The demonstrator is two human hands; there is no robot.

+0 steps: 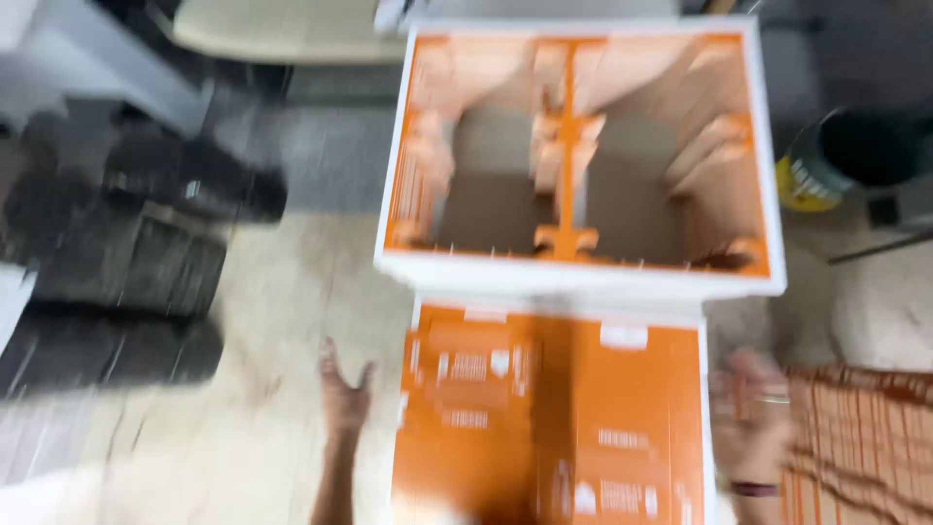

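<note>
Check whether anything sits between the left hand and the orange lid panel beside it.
Nothing visible does. The left hand hovers open just left of the orange lid panel, with only bare pale floor between them, though the picture is blurred.

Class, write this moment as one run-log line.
left hand: open, beside orange flap | right hand: blurred, at flap's right edge | open orange-and-white box: divider inside

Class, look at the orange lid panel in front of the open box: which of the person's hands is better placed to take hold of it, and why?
Probably the right hand: it sits against the orange lid panel's right edge. The left hand hangs open, apart from its left edge. Blur limits certainty.
</note>
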